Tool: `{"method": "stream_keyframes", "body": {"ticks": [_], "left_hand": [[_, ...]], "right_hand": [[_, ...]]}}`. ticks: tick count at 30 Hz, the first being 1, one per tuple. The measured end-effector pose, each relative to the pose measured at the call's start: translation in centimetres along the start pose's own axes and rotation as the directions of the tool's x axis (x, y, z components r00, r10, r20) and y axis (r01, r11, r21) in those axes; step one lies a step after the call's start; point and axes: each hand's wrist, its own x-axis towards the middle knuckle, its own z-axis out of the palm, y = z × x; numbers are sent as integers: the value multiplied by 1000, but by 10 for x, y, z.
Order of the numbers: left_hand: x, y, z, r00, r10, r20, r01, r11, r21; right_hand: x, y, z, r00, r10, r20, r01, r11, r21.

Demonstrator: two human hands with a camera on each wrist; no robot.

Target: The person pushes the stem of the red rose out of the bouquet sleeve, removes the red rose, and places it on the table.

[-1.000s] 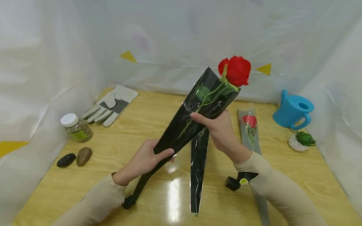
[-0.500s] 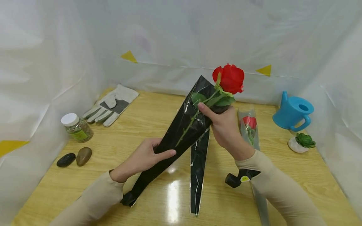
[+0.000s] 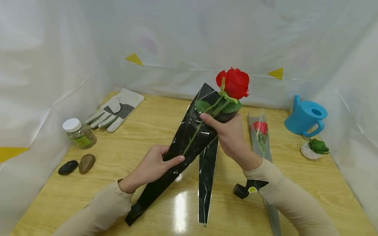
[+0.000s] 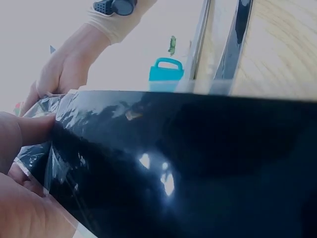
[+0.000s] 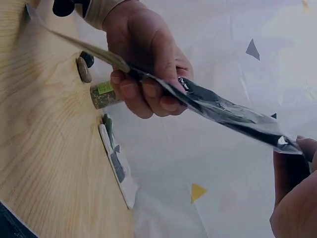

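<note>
A red rose (image 3: pixel 235 84) with green leaves stands in a black, clear-fronted flower sleeve (image 3: pixel 156 193), its bloom above the sleeve's mouth. My left hand (image 3: pixel 152 165) grips the sleeve around its middle, thumb across the front. Higher up, my right hand (image 3: pixel 233 137) holds it near the mouth, thumb pressing on the clear front over the stem. The sleeve is tilted, its narrow end toward the lower left. In the left wrist view its dark back (image 4: pixel 208 153) fills much of the picture. The right wrist view shows the sleeve (image 5: pixel 233 119) edge-on, left fingers (image 5: pixel 130 90) curled under it.
Beneath lies another black sleeve (image 3: pixel 206 180) on the wooden table. To the right are a grey-sleeved red rose (image 3: pixel 261 127), a blue watering can (image 3: pixel 305 116) and a potted succulent (image 3: pixel 317 147). At left are a work glove (image 3: pixel 118 109), a jar (image 3: pixel 79 133) and two stones (image 3: pixel 87 163).
The rose and the sleeve's upper end have moved left and slightly down. My right hand shifted up the sleeve, then moved left with it. My left hand has hardly moved.
</note>
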Motion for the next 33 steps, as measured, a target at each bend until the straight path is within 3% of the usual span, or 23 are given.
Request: {"method": "stream_keyframes", "body": {"ticks": [8,19,28,33], "left_hand": [[1,4,-1,1000,-20,-15,20,1000,11],[5,4,-1,999,5,-42,-5,1000,-6],[-5,-4,-10,997,-48,62,45,998,46],[-5,-5,-14,992,-49,114,43,997,59]], "right_hand": [[-5,7,3,998,4,65,1,998,-68],[-10,13,3,996,50,79,-40,992,-120],[-3,3,-6,997,79,21,-79,997,-13],[-3,1,-8,992,109,67,-110,994,22]]}}
